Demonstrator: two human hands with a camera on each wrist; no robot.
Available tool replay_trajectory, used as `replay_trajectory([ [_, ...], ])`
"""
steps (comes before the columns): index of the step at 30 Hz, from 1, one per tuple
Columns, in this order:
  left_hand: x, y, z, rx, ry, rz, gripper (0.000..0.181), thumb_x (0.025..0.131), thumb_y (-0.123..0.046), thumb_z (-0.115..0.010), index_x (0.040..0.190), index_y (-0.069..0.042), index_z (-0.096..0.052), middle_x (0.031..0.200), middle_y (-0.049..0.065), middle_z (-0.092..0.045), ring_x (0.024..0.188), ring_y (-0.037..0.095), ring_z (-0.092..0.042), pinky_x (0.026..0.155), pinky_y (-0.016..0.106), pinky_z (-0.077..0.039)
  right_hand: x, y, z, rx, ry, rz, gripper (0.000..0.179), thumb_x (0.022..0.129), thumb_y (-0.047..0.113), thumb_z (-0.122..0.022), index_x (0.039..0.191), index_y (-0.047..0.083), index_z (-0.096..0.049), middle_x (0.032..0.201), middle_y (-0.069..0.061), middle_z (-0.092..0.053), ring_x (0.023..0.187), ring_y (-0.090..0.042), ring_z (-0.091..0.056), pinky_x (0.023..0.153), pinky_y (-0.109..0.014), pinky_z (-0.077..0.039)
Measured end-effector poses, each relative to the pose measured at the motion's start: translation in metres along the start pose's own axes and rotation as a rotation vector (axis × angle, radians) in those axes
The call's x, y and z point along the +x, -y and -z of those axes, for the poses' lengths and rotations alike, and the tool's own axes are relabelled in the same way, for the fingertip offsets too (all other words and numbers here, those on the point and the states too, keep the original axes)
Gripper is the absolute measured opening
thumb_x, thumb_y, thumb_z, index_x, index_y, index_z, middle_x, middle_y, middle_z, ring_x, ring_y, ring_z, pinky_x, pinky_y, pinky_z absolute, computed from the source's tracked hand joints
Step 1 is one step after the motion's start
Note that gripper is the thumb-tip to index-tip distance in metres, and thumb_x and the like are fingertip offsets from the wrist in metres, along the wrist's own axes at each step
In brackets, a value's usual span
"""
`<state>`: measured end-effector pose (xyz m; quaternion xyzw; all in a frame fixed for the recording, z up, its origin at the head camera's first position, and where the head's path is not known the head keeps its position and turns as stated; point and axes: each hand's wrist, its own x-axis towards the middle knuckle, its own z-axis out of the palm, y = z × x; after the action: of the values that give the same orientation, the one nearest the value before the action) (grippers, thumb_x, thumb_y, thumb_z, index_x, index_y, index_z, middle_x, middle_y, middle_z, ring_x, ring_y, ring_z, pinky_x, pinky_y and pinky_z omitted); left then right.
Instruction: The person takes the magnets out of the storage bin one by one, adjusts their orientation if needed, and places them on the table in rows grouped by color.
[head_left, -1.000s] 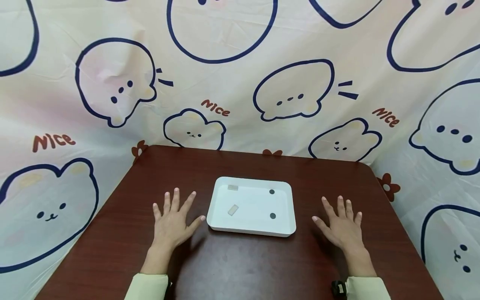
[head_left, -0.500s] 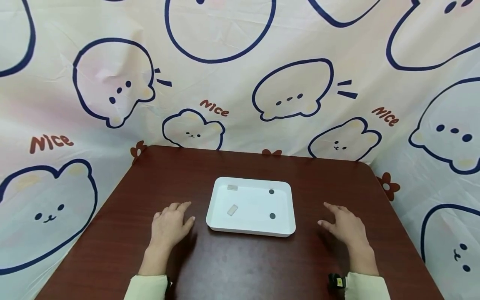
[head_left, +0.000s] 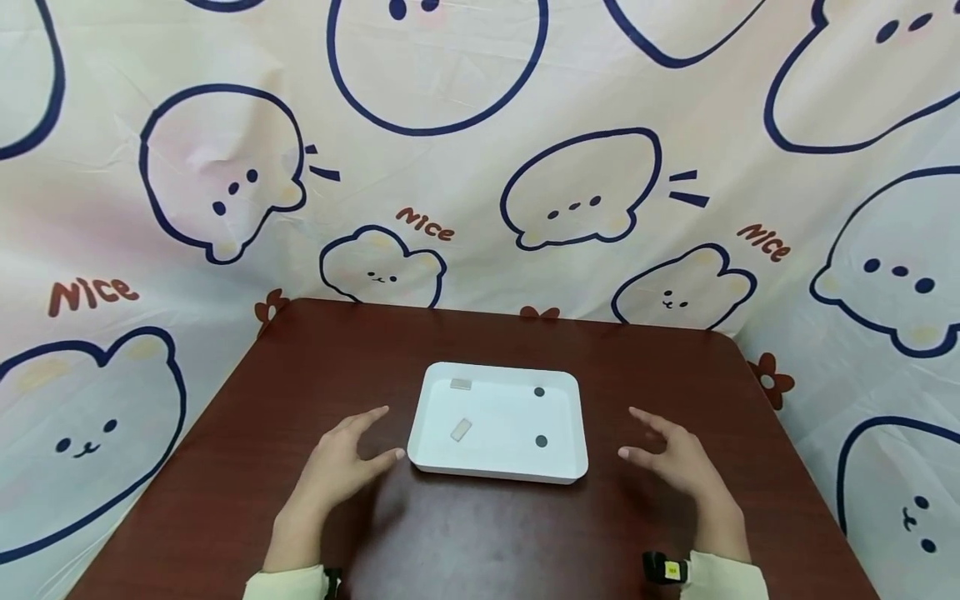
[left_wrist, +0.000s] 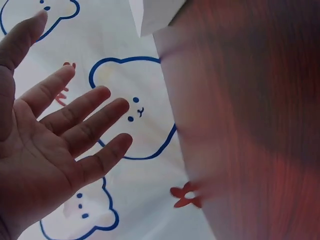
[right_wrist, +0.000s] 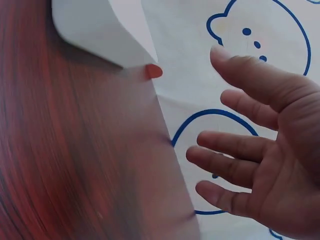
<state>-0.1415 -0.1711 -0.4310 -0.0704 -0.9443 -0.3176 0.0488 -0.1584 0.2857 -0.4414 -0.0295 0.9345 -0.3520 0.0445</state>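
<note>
A shallow white tray (head_left: 498,462) sits in the middle of the table. On its left side lie two small pale rectangular pieces, one near the back (head_left: 461,384) and one tilted nearer the front (head_left: 461,430). Two small dark discs lie on its right side, a back disc (head_left: 539,392) and a front disc (head_left: 542,441). My left hand (head_left: 337,467) hovers just left of the tray, thumb near its front left corner. To the right of the tray, farther off, is my right hand (head_left: 678,462). Both wrist views show spread fingers holding nothing.
The dark reddish-brown table (head_left: 480,542) reaches back to a pale curtain (head_left: 465,267) printed with bear outlines, which also hangs along both sides. A dark band with a small yellow-marked box (head_left: 665,569) is on the right wrist.
Both hands have turned from palms down with spread fingers to palms facing inward. The tray and the pieces in it keep their places; the head view has tilted slightly.
</note>
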Motion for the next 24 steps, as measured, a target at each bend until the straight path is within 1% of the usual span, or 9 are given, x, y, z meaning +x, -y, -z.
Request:
replay_trajectory([
  [2, 0.0, 0.001, -0.001, -0.045, 0.012, -0.004, 0.064, 0.076, -0.034, -0.076, 0.132, -0.013, -0.053, 0.128, 0.016, -0.052, 0.117, 0.035, -0.047, 0.089, 0.054, -0.038, 0.002, 0.002, -0.004, 0.045, 0.011, 0.011, 0.071, 0.08, 0.037, -0.073, 0.139, 0.011, -0.044, 0.132, -0.022, -0.047, 0.116, -0.038, -0.047, 0.085, -0.054, -0.041],
  [4, 0.0, 0.002, -0.004, -0.095, 0.024, -0.002, 0.064, 0.076, -0.033, -0.076, 0.132, -0.012, -0.053, 0.129, 0.015, -0.052, 0.116, 0.035, -0.048, 0.089, 0.053, -0.039, 0.003, 0.003, -0.007, 0.088, 0.021, 0.017, 0.071, 0.08, 0.037, -0.074, 0.139, 0.011, -0.045, 0.132, -0.022, -0.047, 0.116, -0.038, -0.047, 0.085, -0.053, -0.041],
  [8, 0.0, 0.008, -0.007, -0.182, 0.048, 0.04, 0.064, 0.076, -0.033, -0.077, 0.132, -0.013, -0.053, 0.128, 0.013, -0.053, 0.11, 0.036, -0.053, 0.085, 0.049, -0.043, 0.007, 0.002, -0.015, 0.182, 0.034, 0.023, 0.072, 0.079, 0.036, -0.074, 0.139, 0.01, -0.044, 0.132, -0.024, -0.046, 0.115, -0.038, -0.048, 0.086, -0.052, -0.041],
  [10, 0.001, 0.011, -0.01, -0.225, 0.064, 0.058, 0.065, 0.076, -0.032, -0.078, 0.132, -0.013, -0.052, 0.128, 0.014, -0.053, 0.109, 0.038, -0.053, 0.084, 0.049, -0.044, 0.011, 0.002, -0.02, 0.235, 0.043, 0.019, 0.073, 0.079, 0.036, -0.074, 0.14, 0.01, -0.042, 0.132, -0.024, -0.045, 0.115, -0.038, -0.048, 0.087, -0.051, -0.041],
  [13, 0.004, 0.014, -0.015, -0.298, 0.093, 0.065, 0.067, 0.076, -0.029, -0.078, 0.134, -0.012, -0.05, 0.127, 0.017, -0.052, 0.11, 0.038, -0.053, 0.085, 0.048, -0.044, 0.018, 0.004, -0.026, 0.3, 0.047, 0.0, 0.074, 0.079, 0.035, -0.075, 0.14, 0.012, -0.042, 0.133, -0.022, -0.044, 0.116, -0.036, -0.049, 0.088, -0.05, -0.042],
  [15, 0.007, 0.015, -0.017, -0.356, 0.106, 0.071, 0.069, 0.076, -0.028, -0.078, 0.136, -0.012, -0.048, 0.127, 0.018, -0.052, 0.11, 0.038, -0.053, 0.085, 0.047, -0.044, 0.024, 0.006, -0.029, 0.331, 0.046, -0.007, 0.074, 0.079, 0.035, -0.075, 0.14, 0.012, -0.042, 0.134, -0.021, -0.044, 0.116, -0.035, -0.048, 0.089, -0.049, -0.041],
  [18, 0.01, 0.016, -0.017, -0.43, 0.106, 0.096, 0.071, 0.075, -0.026, -0.079, 0.137, -0.013, -0.047, 0.127, 0.016, -0.052, 0.111, 0.035, -0.053, 0.085, 0.046, -0.045, 0.032, 0.011, -0.032, 0.374, 0.031, -0.017, 0.072, 0.08, 0.034, -0.074, 0.14, 0.012, -0.042, 0.133, -0.021, -0.045, 0.116, -0.033, -0.049, 0.089, -0.048, -0.041],
  [21, 0.011, 0.016, -0.018, -0.47, 0.117, 0.123, 0.072, 0.074, -0.025, -0.08, 0.137, -0.014, -0.046, 0.127, 0.015, -0.052, 0.111, 0.033, -0.053, 0.085, 0.046, -0.045, 0.038, 0.015, -0.035, 0.404, 0.011, -0.021, 0.069, 0.081, 0.034, -0.073, 0.139, 0.012, -0.043, 0.132, -0.02, -0.046, 0.114, -0.032, -0.05, 0.089, -0.047, -0.041],
  [24, 0.011, 0.016, -0.02, -0.512, 0.133, 0.131, 0.071, 0.075, -0.023, -0.079, 0.137, -0.013, -0.046, 0.127, 0.016, -0.052, 0.11, 0.033, -0.054, 0.085, 0.045, -0.045, 0.045, 0.021, -0.04, 0.413, -0.012, -0.034, 0.067, 0.083, 0.036, -0.071, 0.139, 0.011, -0.043, 0.131, -0.018, -0.048, 0.114, -0.031, -0.05, 0.09, -0.047, -0.041],
])
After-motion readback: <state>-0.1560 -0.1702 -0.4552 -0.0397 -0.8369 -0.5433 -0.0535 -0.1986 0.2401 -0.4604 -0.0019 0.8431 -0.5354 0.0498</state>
